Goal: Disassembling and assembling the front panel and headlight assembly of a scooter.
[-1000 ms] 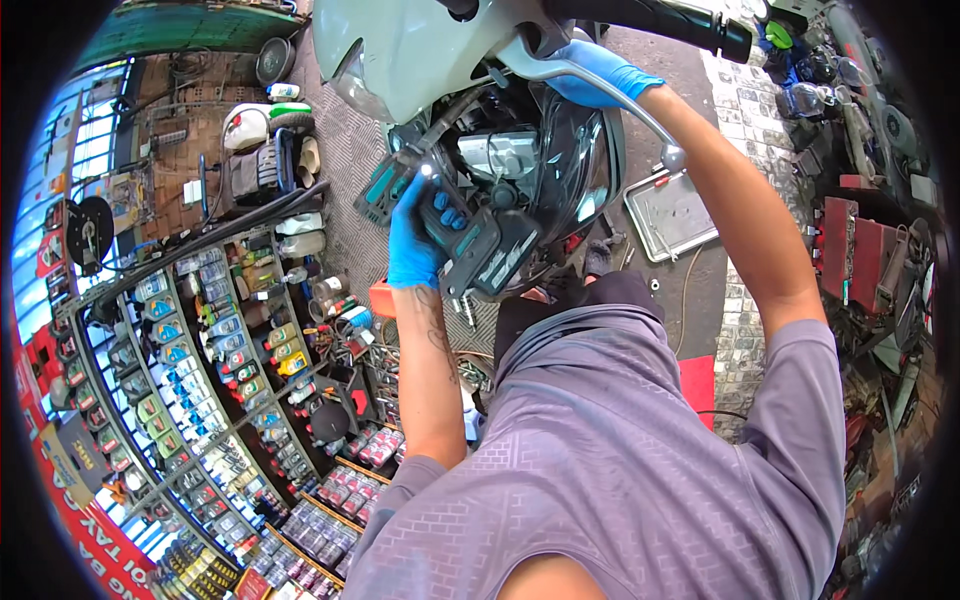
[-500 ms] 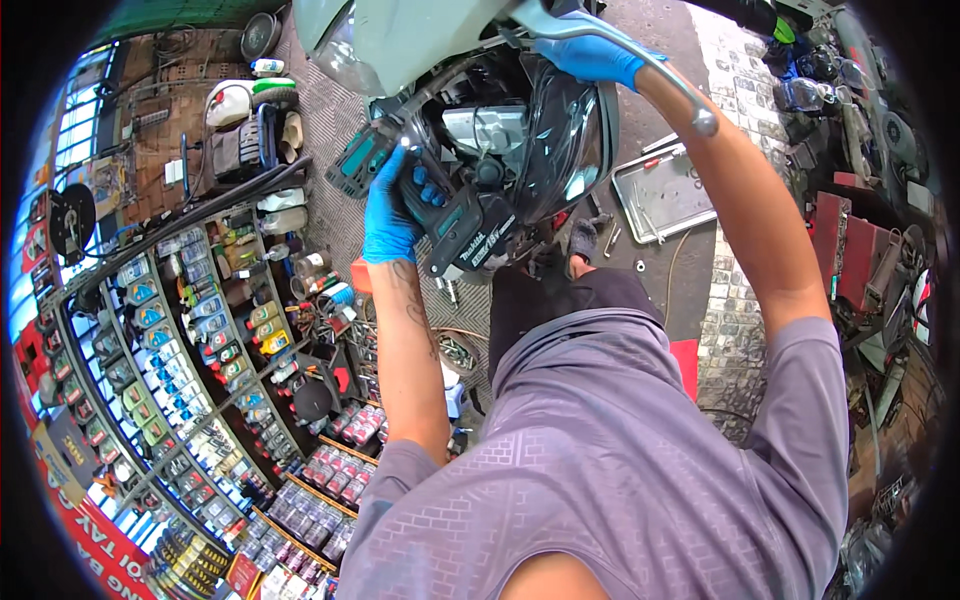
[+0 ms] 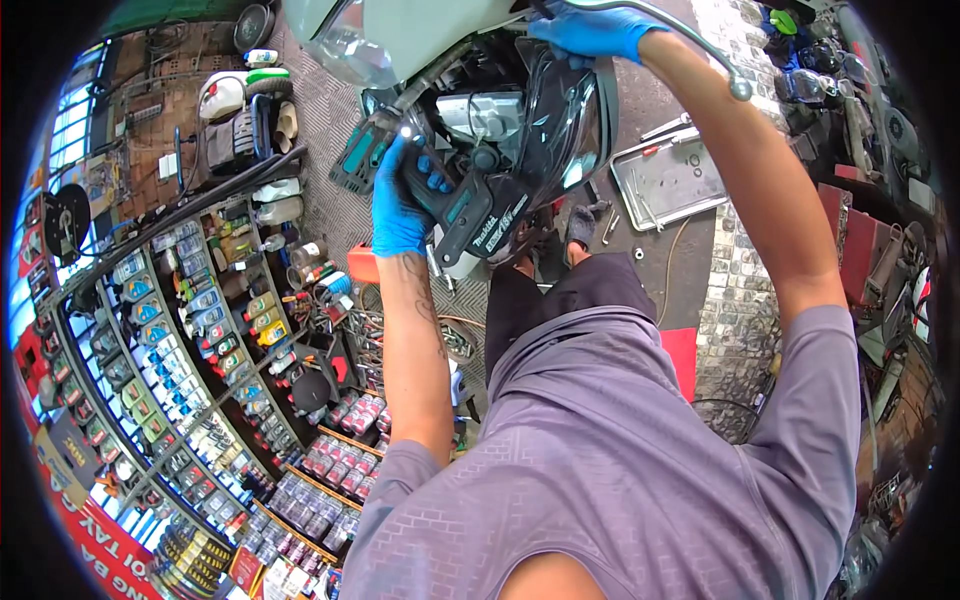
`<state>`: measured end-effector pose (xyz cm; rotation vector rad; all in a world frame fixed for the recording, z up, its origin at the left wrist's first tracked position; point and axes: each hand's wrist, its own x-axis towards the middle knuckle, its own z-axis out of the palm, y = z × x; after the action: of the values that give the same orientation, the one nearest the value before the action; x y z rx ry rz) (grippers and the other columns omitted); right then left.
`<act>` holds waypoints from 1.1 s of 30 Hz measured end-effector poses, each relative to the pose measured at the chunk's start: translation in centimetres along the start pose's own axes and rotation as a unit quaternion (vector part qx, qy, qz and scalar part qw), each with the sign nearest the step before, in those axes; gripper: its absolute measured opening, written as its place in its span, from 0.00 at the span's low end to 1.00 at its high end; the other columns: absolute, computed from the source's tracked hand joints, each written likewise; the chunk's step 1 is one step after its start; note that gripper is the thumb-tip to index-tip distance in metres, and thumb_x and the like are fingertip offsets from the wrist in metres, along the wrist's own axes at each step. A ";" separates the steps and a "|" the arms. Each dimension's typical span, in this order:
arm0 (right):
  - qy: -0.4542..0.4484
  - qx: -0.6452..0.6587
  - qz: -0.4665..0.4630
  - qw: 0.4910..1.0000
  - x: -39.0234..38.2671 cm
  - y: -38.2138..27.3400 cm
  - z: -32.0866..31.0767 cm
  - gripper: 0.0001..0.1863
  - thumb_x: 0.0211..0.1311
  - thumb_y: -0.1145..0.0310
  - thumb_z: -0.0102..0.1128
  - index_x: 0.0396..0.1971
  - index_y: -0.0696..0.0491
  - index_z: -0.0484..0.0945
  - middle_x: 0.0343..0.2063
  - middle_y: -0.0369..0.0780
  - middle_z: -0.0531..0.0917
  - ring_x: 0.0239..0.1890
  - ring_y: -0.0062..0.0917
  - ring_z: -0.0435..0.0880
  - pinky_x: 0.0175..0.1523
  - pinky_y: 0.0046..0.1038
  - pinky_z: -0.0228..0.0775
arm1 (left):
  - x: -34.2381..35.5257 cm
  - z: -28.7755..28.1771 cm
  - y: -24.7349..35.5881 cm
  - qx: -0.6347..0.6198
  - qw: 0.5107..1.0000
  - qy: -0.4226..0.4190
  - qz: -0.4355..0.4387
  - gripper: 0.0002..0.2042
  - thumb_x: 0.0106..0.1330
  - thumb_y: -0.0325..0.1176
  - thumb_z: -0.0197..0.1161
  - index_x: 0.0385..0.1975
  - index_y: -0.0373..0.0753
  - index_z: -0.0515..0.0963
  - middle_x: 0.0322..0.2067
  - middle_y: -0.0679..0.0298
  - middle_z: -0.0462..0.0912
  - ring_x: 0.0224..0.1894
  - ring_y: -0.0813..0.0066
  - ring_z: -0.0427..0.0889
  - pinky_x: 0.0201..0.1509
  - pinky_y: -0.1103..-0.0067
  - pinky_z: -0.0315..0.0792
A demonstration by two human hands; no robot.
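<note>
Since the earlier frame, the silver lever tip (image 3: 740,88) has swung outward, away from the tray (image 3: 684,182) at 2 o'clock. From where I stand, the pale cowl (image 3: 420,40) at 12 o'clock appears stiff, slick and scratchable, best held by its edge; the cordless driver (image 3: 475,215) at 11, likely battery-heavy and rigid, is clamped correctly at its handle by the left hand (image 3: 398,205), while the right hand's (image 3: 597,30) closure, at 1 o'clock, I cannot tell. Counted: one cowl, one tray, one driver, two gloved hands, one lever tip.
</note>
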<state>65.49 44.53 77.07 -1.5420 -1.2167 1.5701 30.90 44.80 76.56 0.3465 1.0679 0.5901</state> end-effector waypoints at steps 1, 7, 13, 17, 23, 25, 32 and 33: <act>0.080 -0.139 -0.055 0.985 -2.3 -1.8 1.5 0.10 0.68 0.62 0.49 0.39 0.52 0.72 0.21 0.38 0.74 0.25 0.24 0.75 0.30 0.32 0.67 | 0.1 0.0 0.1 0.002 1.000 -0.004 -0.001 0.12 0.66 0.45 0.59 0.36 0.43 0.79 0.20 0.69 0.74 0.21 0.72 0.70 0.26 0.77 0.65; 0.166 -0.176 -0.192 0.951 -1.3 -1.0 1.4 0.11 0.66 0.61 0.51 0.37 0.53 0.74 0.21 0.41 0.77 0.23 0.25 0.77 0.27 0.35 0.67 | 0.5 -0.2 0.6 0.013 0.998 -0.052 -0.012 0.11 0.66 0.45 0.59 0.34 0.43 0.79 0.20 0.70 0.74 0.21 0.75 0.71 0.27 0.78 0.66; 0.185 -0.302 -0.130 0.926 0.5 -0.6 1.8 0.11 0.63 0.66 0.53 0.41 0.54 0.75 0.27 0.48 0.81 0.26 0.38 0.79 0.31 0.38 0.72 | 0.3 0.4 0.5 0.025 0.999 -0.023 0.011 0.09 0.65 0.43 0.61 0.34 0.44 0.78 0.19 0.70 0.74 0.18 0.74 0.71 0.22 0.77 0.65; 0.184 -0.321 -0.121 0.921 -2.9 -2.6 2.7 0.10 0.62 0.67 0.53 0.41 0.54 0.75 0.26 0.49 0.80 0.25 0.40 0.78 0.31 0.39 0.72 | -0.1 -0.3 0.7 0.050 0.998 0.005 0.027 0.11 0.65 0.45 0.62 0.34 0.44 0.79 0.20 0.71 0.75 0.21 0.76 0.71 0.26 0.79 0.66; 0.220 -0.385 -0.365 0.819 -0.5 1.5 0.0 0.12 0.65 0.64 0.53 0.43 0.54 0.76 0.21 0.45 0.79 0.21 0.37 0.78 0.29 0.37 0.73 | 0.4 0.7 0.3 0.046 0.998 0.016 0.028 0.10 0.64 0.43 0.63 0.34 0.44 0.79 0.19 0.71 0.74 0.18 0.75 0.71 0.22 0.79 0.64; 0.071 -0.137 -0.164 0.974 -0.6 1.5 -0.7 0.12 0.67 0.62 0.51 0.43 0.54 0.76 0.21 0.40 0.80 0.21 0.34 0.78 0.29 0.34 0.73 | 0.5 0.5 0.3 0.045 0.999 0.003 0.028 0.10 0.64 0.43 0.63 0.35 0.44 0.79 0.19 0.71 0.74 0.18 0.75 0.71 0.22 0.79 0.64; 0.037 -0.165 -0.015 0.985 -2.3 -2.1 0.6 0.15 0.72 0.60 0.45 0.42 0.55 0.76 0.31 0.36 0.80 0.30 0.28 0.78 0.36 0.27 0.73 | 0.0 0.9 0.2 0.035 0.999 0.022 0.033 0.10 0.63 0.44 0.64 0.35 0.45 0.79 0.17 0.72 0.73 0.18 0.77 0.72 0.22 0.79 0.64; 0.044 -0.217 -0.140 0.965 0.0 1.5 -0.9 0.15 0.72 0.60 0.45 0.43 0.55 0.76 0.33 0.38 0.80 0.33 0.28 0.78 0.39 0.27 0.72 | 0.4 1.5 0.0 0.038 0.999 0.016 0.029 0.10 0.63 0.44 0.64 0.35 0.45 0.79 0.17 0.72 0.73 0.18 0.77 0.72 0.22 0.79 0.64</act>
<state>66.58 44.17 75.81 -1.5905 -1.7228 1.0878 32.37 45.03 76.95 0.4371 1.1156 0.6098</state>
